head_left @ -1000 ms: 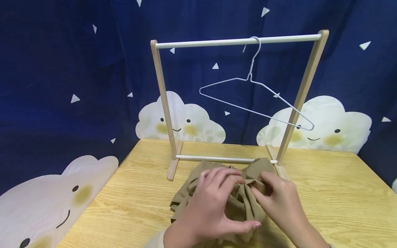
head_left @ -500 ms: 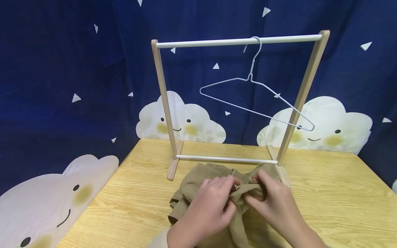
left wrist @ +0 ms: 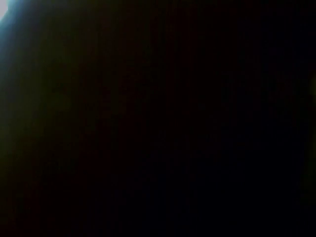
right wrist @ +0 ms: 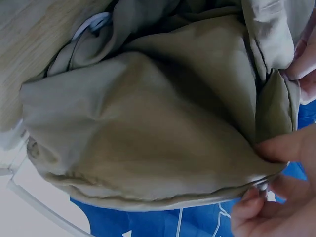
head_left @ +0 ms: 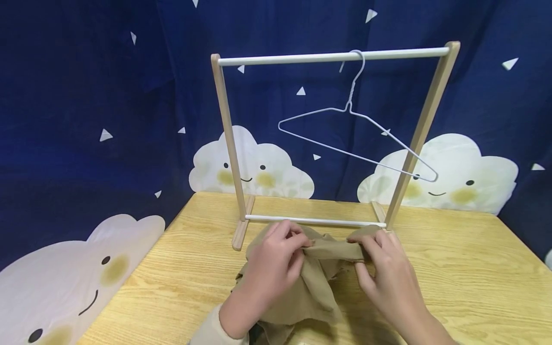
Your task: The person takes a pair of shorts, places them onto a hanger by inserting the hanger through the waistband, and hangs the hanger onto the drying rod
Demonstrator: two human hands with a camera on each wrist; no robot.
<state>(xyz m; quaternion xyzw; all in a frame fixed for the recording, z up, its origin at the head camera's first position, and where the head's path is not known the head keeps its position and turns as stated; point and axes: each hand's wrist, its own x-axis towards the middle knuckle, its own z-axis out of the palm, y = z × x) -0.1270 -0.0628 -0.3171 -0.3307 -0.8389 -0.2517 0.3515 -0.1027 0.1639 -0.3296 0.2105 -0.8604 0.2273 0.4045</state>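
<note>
A khaki cloth garment (head_left: 315, 292) lies bunched in front of the rack in the head view; its exact kind is hidden by the folds. My left hand (head_left: 271, 268) pinches one end of a folded edge of it, and my right hand (head_left: 388, 268) grips the other end. Between them the strip of cloth is drawn out nearly level. Up close in the right wrist view, the garment (right wrist: 138, 133) spreads wide, its seamed edge running to my right hand's thumb and fingers (right wrist: 296, 148). Part of my left hand (right wrist: 307, 69) shows beyond. The left wrist view is almost black.
Just behind the garment stands a small wooden rack with a white top bar (head_left: 293, 59). A white wire hanger (head_left: 351, 91) hangs from that bar. The wooden table (head_left: 465, 273) meets a dark blue curtain (head_left: 108, 72) with cloud prints at the back and left.
My left hand was spread over the cloth with its thumb out, then closed on the edge. My hands have since moved apart, stretching the strip between them.
</note>
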